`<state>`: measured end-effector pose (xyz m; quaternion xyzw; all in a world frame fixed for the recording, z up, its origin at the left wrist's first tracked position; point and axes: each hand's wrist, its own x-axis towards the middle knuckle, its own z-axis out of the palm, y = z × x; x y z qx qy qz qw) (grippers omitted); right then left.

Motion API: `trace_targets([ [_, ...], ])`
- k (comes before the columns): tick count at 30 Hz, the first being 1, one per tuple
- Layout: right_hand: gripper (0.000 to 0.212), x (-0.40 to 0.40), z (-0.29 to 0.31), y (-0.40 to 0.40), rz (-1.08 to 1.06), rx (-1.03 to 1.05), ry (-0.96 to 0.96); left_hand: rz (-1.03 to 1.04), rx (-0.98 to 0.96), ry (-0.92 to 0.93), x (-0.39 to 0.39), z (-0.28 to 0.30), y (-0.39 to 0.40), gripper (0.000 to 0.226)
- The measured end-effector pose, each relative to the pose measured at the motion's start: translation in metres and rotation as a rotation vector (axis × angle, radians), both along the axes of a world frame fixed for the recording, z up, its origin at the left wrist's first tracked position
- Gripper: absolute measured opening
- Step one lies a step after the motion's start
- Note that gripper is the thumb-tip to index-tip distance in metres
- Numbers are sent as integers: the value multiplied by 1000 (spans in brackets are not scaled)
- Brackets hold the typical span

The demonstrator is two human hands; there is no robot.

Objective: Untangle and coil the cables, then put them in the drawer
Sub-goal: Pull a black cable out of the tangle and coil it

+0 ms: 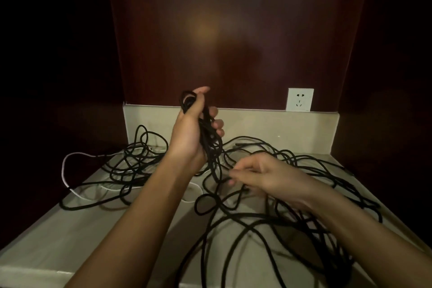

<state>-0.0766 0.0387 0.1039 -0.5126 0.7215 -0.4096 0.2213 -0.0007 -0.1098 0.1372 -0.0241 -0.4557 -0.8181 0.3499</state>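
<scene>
**Hands working a cable tangle on a pale countertop**

White cable (70,172) loops at far left, beside tangled black cables (131,166) spread across the countertop (70,229). Left hand (191,128), raised, grips a gathered bundle of black loops (209,138). Right hand (259,176), lower, pinches a black strand. Wall socket (300,100) behind, right.

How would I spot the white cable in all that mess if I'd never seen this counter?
Start at the white wall socket on the dark back panel, then look across the pale counter to its far left side. There, among loops of black cables, the white cable arcs out past the counter's left edge. It is the only light-coloured strand; everything around it is black.
</scene>
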Motion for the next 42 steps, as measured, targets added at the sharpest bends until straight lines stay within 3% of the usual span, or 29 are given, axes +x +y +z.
trace_targets([
  [3,23,-19,6,-3,-259,-93,134,-300,-26,-65,19,2,6,24],
  [5,27,-22,14,-4,-406,-209,160,-279,-182,-134,23,-4,10,23],
  [8,31,-14,20,-6,-439,-315,86,21,-470,-171,22,-13,14,21],
  [10,26,-9,22,-6,-403,-315,-8,363,-803,-125,20,-19,13,19],
  [12,17,-7,27,-5,-359,-326,-88,530,-1044,-80,17,-25,13,18],
  [22,13,-3,38,-15,-250,-536,-99,548,-1232,-199,-14,-61,7,28],
  [26,24,-5,36,-14,-164,-574,-225,596,-1080,-215,-17,-47,0,52],
  [28,24,-8,36,-15,-158,-592,-320,756,-1281,-377,-23,-36,-3,71],
  [31,21,-18,44,-20,-213,-598,-367,960,-1575,-587,-39,-32,-7,62],
  [34,20,-24,55,-28,-208,-566,-376,1008,-1454,-620,-59,-15,-18,44],
  [38,7,-35,58,-35,-183,-452,-407,990,-1185,-627,-91,42,-41,38],
  [42,24,-52,70,-46,-227,-454,-238,701,-780,-594,-121,82,-50,36],
])
